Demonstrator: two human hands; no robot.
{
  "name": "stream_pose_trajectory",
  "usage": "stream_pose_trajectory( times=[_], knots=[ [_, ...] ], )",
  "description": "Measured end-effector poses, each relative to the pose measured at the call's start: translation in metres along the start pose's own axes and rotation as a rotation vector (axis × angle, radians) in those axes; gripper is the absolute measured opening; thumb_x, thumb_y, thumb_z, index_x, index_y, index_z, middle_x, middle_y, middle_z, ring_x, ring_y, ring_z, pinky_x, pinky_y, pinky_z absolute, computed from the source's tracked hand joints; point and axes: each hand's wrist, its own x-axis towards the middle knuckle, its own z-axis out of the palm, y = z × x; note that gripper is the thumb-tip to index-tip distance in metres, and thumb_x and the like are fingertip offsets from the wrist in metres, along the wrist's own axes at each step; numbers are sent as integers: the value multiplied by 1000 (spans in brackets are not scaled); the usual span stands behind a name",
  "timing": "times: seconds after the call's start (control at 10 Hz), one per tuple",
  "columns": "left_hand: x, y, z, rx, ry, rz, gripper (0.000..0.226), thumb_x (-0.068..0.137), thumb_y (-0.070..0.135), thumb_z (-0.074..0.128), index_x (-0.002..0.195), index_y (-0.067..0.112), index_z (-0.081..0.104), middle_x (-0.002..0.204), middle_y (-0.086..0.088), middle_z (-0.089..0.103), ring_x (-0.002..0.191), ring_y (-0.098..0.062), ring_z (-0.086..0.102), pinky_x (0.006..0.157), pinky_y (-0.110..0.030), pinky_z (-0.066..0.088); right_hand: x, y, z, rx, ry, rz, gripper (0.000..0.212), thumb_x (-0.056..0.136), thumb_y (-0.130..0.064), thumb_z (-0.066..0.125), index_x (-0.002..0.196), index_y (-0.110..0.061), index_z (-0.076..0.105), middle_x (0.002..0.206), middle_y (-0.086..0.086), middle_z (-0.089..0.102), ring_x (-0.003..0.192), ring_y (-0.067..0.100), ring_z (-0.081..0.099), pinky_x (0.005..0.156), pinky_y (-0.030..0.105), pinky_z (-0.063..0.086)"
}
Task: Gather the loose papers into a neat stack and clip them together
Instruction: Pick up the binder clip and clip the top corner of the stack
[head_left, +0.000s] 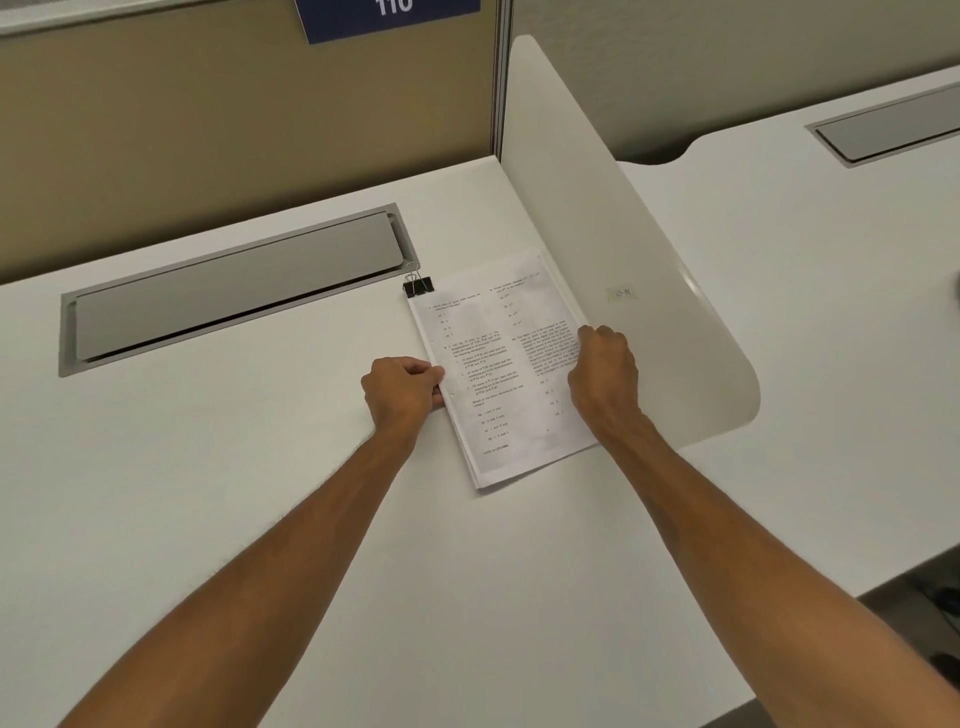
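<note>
On the white desk (208, 493), mid-frame, the papers (498, 374) lie stacked, the binder clip (418, 286) already seated at the upper-left corner. The side edges are gripped by the curled left hand (402, 392) and right hand (605, 374); little is judged left.

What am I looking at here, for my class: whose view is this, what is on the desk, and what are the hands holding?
This is one picture from a camera worn on a person's head, looking forward and down, so you see the person's own two bare arms reaching out. There is no machine.

On the white desk lies a stack of printed papers. The left hand grips its left edge and the right hand its right edge, as if squaring the sheets. A black binder clip sits at the stack's far left corner; it appears to be on the papers. Behind is a grey cable flap, and a white divider panel stands to the right.
</note>
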Motion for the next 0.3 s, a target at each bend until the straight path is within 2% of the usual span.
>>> stream_pose_trajectory(
  times=[0.1,0.2,0.3],
  knots=[
    [-4,1,-2,58,19,73,15,85,7,78,74,14,71,76,-4,75,63,-17,75,65,-33,65,0,-2,0,-58,-18,-6,17,92,8,55,107,4,63,111,24,63,103,33,58,75,34,44],
    [-3,-3,-5,170,35,159,6,88,18,74,82,17,74,74,2,73,65,-18,74,73,-38,64,-1,-2,2,-105,-33,-23,19,89,8,57,107,5,62,112,25,61,105,36,56,75,36,43],
    [-13,-1,-14,334,101,293,18,94,30,65,101,18,75,94,2,77,78,-16,69,83,-35,58,-2,-4,-2,-111,11,-75,21,89,3,57,109,3,63,112,22,63,103,35,56,78,37,42]
  ],
)
